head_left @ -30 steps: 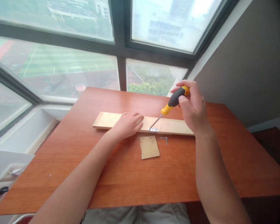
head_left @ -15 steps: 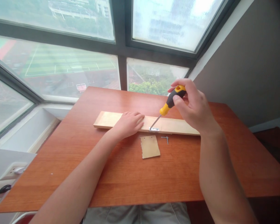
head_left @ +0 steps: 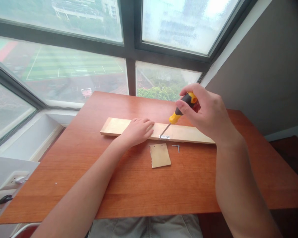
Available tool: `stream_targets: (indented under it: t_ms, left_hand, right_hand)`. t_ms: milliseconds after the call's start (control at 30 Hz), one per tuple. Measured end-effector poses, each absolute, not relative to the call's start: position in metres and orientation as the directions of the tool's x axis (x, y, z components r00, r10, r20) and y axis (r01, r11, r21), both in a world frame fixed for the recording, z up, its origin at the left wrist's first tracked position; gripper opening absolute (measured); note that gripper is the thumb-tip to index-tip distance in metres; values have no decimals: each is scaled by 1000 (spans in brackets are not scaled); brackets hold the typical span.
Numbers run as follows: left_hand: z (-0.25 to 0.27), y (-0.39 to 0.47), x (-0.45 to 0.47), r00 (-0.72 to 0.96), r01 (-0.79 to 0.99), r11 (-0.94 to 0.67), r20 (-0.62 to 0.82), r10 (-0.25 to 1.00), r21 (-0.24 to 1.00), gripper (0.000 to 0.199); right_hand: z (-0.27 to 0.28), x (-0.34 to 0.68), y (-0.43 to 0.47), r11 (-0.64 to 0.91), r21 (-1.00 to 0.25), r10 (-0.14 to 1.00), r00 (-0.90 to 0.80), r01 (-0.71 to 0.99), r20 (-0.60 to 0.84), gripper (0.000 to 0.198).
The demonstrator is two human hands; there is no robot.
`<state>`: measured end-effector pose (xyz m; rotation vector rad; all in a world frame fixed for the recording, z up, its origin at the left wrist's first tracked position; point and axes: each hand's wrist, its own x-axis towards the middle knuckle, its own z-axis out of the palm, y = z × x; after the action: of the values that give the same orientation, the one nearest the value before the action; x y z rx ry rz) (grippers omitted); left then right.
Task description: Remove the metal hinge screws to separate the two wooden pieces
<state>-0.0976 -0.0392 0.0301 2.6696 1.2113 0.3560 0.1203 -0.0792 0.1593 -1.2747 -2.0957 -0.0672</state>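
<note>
My right hand (head_left: pixel 208 112) is wrapped round the black and yellow handle of a screwdriver (head_left: pixel 175 118). The screwdriver leans, its tip at the left end of a small silver metal plate (head_left: pixel 165 137) near the front edge of a long pale wooden board (head_left: pixel 183 132). Left of the plate, my left hand (head_left: pixel 139 132) lies flat across the board with nothing in its grasp. In front of the board sit a small tan square piece (head_left: pixel 160 156) with two holes and two screws (head_left: pixel 177 147) that touch at an angle.
The board lies on a reddish-brown wooden table (head_left: pixel 129 195). Windows (head_left: pixel 84 66) rise beyond its far edge, and a grey wall (head_left: pixel 263 72) stands at the right. Power sockets (head_left: pixel 7 195) are low on the left.
My right hand has turned on the screwdriver, and its thumb now lies further over the handle. The tip stays on the metal plate; my left hand holds its place on the board.
</note>
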Motion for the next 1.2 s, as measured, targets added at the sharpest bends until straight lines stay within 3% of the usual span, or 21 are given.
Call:
stream_targets:
  t_ms: [100,233,333,500,667,833,1033,1200]
  left_hand:
    - [29,-39,-98,638,712,-650,142,757,266,28]
    - [28,-39,-98,639,711,-651,141,756,266,29]
    - [28,-39,-98,640,707,-651,142,755,276,29]
    - [29,-39,-98,642,705,-653,142,753,276,28]
    - [28,-38,-99,642,708,-655,147,753,265,29]
    - [27,-38,-99,653,703,-664,141,744,255,28]
    - [27,-38,-98,647,709,-660,145,749,248,29]
    - [28,-38,-98,647,708,-658,137,750,255,29]
  right_hand:
    - [159,119,-79,499,-266,768,-278,825,578,13]
    - [161,120,-80,540,-318,787,-333,779,519,31]
    - [161,120,-80,525,-339,802,-321,781,503,26]
    - [161,117,-77,477,-268,786,-270,837,557,14]
    - [161,117,-75,563,-328,780,-359,758,512,30]
    - [157,116,-71,473,-286,789,-256,833,559,17]
    - [162,114,-74,528,-295,789,-330,796,519,30]
    - [159,113,-72,471,-298,804,-264,830,533,21]
